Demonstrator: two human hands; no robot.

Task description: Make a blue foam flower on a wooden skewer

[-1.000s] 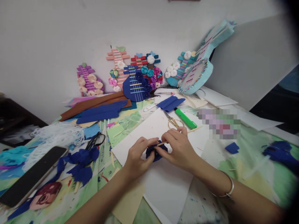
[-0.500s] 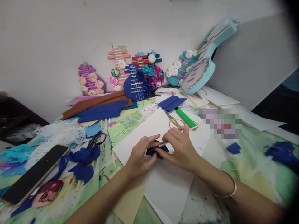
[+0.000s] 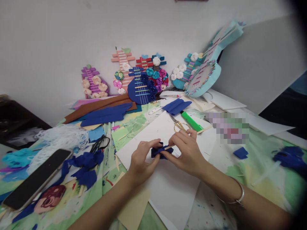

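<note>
Over the white sheet, my left hand pinches a small piece of dark blue crepe paper between thumb and fingers. My right hand is closed round a thin wooden stick, whose near end lies against the blue paper. The stick's far end pokes out past the right knuckles. Gold-handled scissors lie just beyond my right hand, beside a green cutter or marker. A folded blue crepe piece rests at the sheet's far edge.
Several decorated paper instruments lean against the wall, with a large turquoise one at right. On the left are a phone, white string and blue scraps. A small blue square lies to the right.
The left fingers have spread slightly on the blue paper, so more of it shows. The stick's tip has shifted a little with the right hand. The view has moved slightly.
</note>
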